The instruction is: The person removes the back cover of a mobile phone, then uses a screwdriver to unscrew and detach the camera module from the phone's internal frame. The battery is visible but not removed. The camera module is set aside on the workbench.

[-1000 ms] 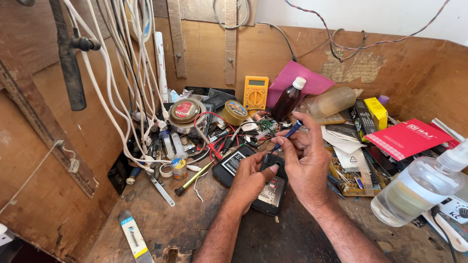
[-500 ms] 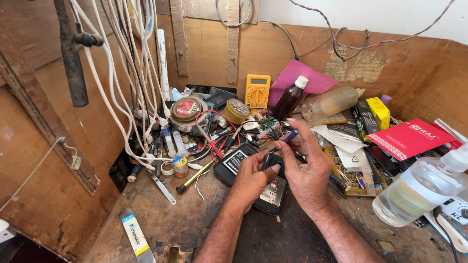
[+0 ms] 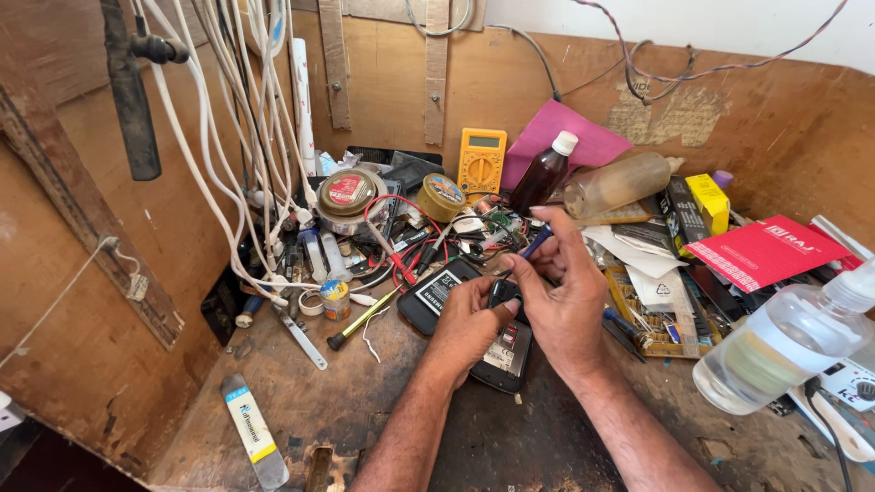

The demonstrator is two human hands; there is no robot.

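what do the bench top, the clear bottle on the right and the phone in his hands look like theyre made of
Bench top: worn brown wood or board, matte, stained and chipped. Clear bottle: see-through plastic by its look, glossy, with a white cap. Phone: black, probably plastic, slightly shiny, back open; left hand holds it, right hand grips a blue-handled tool.

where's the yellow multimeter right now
In the head view the yellow multimeter stands against the back wall, centre, between the round tin and the dark brown bottle.
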